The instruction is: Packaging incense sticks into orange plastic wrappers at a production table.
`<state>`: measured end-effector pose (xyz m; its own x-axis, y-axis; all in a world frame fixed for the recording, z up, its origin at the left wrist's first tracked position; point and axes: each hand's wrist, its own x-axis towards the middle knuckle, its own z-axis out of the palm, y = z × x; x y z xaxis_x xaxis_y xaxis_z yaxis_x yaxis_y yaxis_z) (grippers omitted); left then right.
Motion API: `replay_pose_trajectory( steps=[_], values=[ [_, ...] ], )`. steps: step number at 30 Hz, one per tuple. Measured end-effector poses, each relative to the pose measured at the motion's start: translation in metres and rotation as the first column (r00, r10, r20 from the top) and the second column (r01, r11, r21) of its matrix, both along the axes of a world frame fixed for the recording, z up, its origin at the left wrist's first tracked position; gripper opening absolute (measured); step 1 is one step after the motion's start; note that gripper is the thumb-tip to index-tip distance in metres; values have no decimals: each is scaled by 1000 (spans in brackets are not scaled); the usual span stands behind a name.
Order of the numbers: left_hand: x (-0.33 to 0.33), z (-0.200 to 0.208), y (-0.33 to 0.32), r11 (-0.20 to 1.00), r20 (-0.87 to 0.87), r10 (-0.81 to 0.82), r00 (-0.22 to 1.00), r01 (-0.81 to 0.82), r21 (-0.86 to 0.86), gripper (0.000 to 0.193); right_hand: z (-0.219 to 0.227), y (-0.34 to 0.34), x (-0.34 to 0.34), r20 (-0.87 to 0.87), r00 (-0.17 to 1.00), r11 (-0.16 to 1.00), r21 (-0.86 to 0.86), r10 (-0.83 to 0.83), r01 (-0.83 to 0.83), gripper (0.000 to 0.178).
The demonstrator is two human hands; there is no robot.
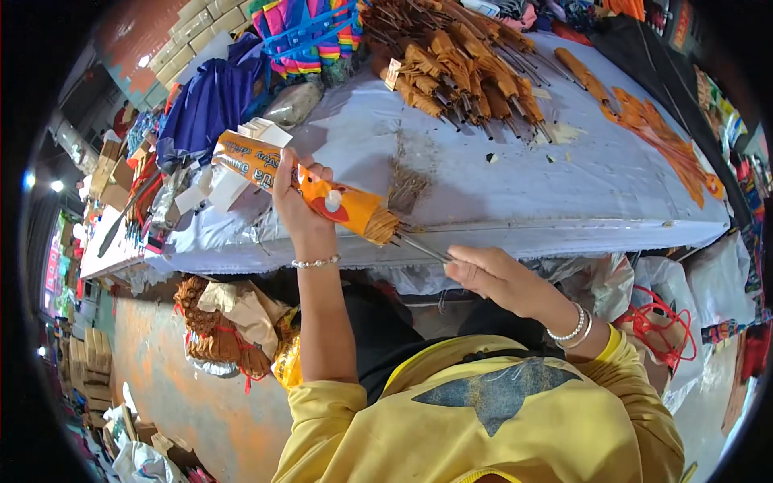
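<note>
A furled orange umbrella [361, 211], with dark printing and a red-and-white picture on its cover, lies slantwise over the front edge of the table. My left hand [299, 196] is closed round its middle. From its lower right end comes a thin metal shaft [423, 248]. The fingers of my right hand [493, 274] are pinched on the end of that shaft. Beyond, a pile of furled orange-brown umbrellas [463, 68] rests on the table with their shafts toward me. More orange umbrella cloth [664, 145] is spread at the right.
The table [483, 189] has a pale cloth cover. At its far left are dark blue fabric [213, 101], a bundle of rainbow cloth [310, 36] and white boxes [229, 181]. Below the table, brown bundles [225, 330] sit at left, with plastic bags and red cord [664, 322] at right.
</note>
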<state>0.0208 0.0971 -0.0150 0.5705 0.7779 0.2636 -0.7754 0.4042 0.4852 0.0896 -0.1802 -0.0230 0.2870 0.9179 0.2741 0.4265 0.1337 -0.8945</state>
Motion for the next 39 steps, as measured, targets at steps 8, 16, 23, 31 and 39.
replay_pose_trajectory(
  steps=[8,16,23,31,39],
  values=[
    [-46,9,91,992,-28,106,994,-103,77,14,2,-61,14,-408,905,898,-343,123,-276,27],
    [-13,38,25,982,14,107,994,-103,-155,23,5,-13,-1,-693,712,936,-164,117,-313,10],
    [20,-5,-57,981,-61,-168,984,173,84,23,-1,15,-6,-663,747,995,-24,55,-95,10],
    [30,-4,-44,966,-341,79,937,13,260,22,-12,3,-16,-610,790,997,-7,-68,81,9],
    [34,4,-51,674,-491,444,749,82,734,28,-20,-6,-12,-733,680,991,65,-29,113,9]
  ],
)
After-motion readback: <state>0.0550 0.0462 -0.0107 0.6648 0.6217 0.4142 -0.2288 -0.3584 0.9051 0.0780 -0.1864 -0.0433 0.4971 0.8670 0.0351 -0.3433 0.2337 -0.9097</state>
